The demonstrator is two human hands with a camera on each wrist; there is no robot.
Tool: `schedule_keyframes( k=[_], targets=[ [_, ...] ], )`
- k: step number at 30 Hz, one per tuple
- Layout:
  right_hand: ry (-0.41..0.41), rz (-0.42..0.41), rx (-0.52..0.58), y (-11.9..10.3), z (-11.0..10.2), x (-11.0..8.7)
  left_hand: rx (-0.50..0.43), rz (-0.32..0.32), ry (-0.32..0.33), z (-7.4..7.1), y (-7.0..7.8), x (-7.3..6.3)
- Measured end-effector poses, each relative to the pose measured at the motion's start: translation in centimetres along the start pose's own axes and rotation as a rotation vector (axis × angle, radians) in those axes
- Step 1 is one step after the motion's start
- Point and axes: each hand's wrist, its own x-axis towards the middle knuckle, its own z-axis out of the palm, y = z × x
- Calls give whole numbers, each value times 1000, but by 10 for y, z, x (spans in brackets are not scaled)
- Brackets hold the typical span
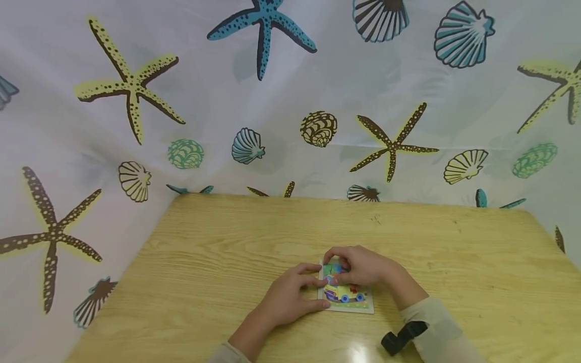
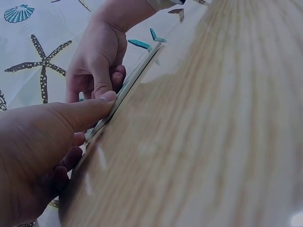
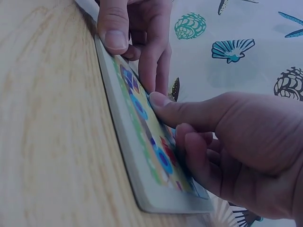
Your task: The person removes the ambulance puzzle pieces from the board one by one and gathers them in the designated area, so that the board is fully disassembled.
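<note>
A small flat picture board (image 1: pixel 349 304) lies on the table, its pale border framing a colourful vehicle with blue wheels and a red cross. At its left side, my left hand (image 1: pixel 290 295) holds the near left corner, thumb on the front edge and fingertips along the left edge. My right hand (image 1: pixel 363 267) reaches over the board from the right, its index finger bent down at the far left corner and its thumb on the picture. In the right wrist view the other fingers of the right hand (image 3: pixel 246 151) curl close over the board (image 3: pixel 142 137), hiding part of the picture.
The wood-grain table (image 1: pixel 218 242) extends around the board on all sides. Behind and beside it hangs a white cloth (image 1: pixel 290 91) printed with starfish and shells. A black fitting (image 1: pixel 404 338) sits on the right sleeve near the wrist.
</note>
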Motion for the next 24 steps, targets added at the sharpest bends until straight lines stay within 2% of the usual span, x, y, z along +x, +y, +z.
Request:
schedule_keyframes(
  k=[7, 15, 24],
  targets=[
    [49, -9, -4, 4, 3, 1, -3, -3, -12, -1, 1, 0],
    [102, -3, -2, 2, 6, 0, 41, 3, -18, 0, 2, -2],
    [118, -4, -79, -3, 7, -1, 61, 19, -11, 0, 2, -2]
  ],
)
